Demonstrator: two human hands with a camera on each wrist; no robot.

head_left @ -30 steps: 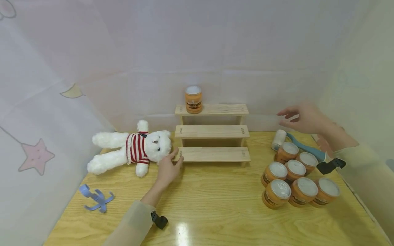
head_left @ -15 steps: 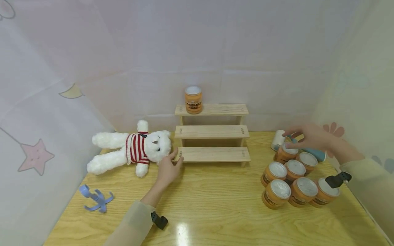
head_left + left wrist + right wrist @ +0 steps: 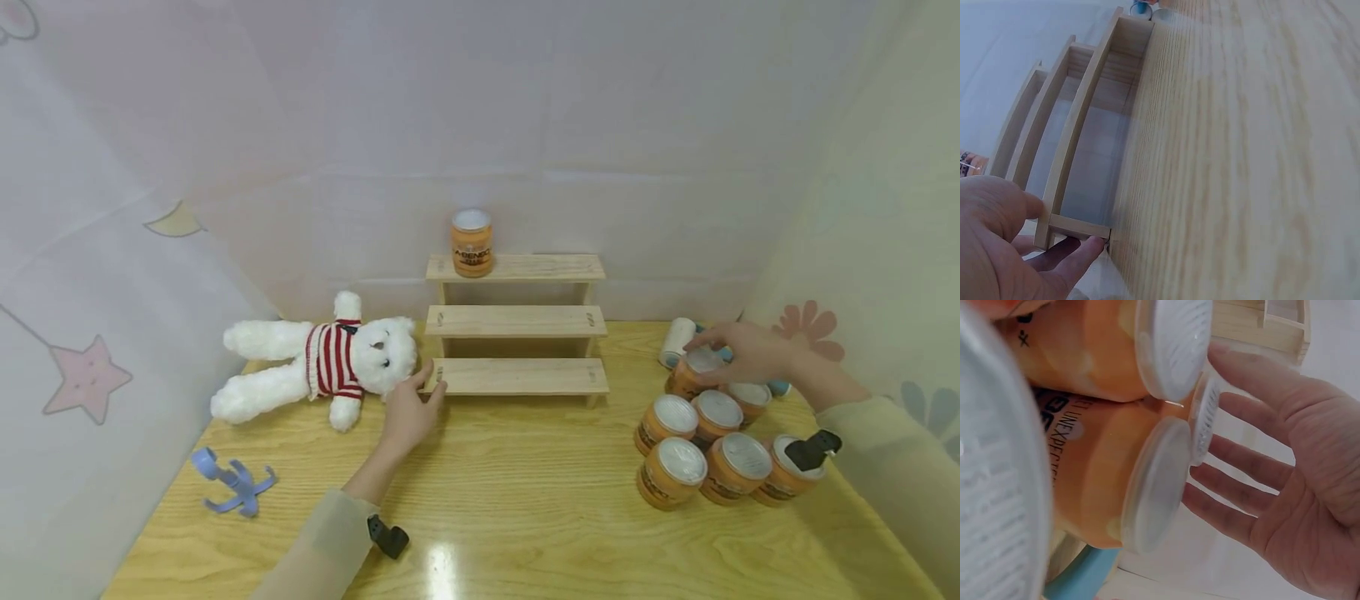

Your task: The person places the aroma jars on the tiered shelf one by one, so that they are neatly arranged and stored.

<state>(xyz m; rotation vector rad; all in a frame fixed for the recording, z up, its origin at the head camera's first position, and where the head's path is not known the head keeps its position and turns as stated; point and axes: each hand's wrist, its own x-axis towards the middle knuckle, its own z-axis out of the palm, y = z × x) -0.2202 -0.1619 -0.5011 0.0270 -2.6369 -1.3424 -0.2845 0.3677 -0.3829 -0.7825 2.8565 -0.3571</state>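
Observation:
My left hand point(image 3: 408, 417) grips the left end of the lowest step of a three-tier wooden shelf point(image 3: 521, 377); in the left wrist view its fingertips point(image 3: 1088, 250) lie against the end support. Over at the right, my right hand point(image 3: 750, 357) spreads its fingers around the lid of the rearmost orange can point(image 3: 684, 382). From the right wrist, the hand's straight fingers point(image 3: 1250, 462) reach behind the far can's lid point(image 3: 1205, 419), and their tips are hidden. Another orange can point(image 3: 472, 248) with a pale lid stands on the left of the top step.
Several more lidded orange cans point(image 3: 672, 473) stand in a group at the right. Behind them lies a white roller point(image 3: 677, 340) with a blue handle, mostly hidden. A white plush bear point(image 3: 330, 358) in a striped sweater lies left of the shelf, and a blue stand point(image 3: 238, 483) sits nearer.
My right hand has come down from above the roller to the rearmost can of the group. My left hand and the shelf have stayed in place.

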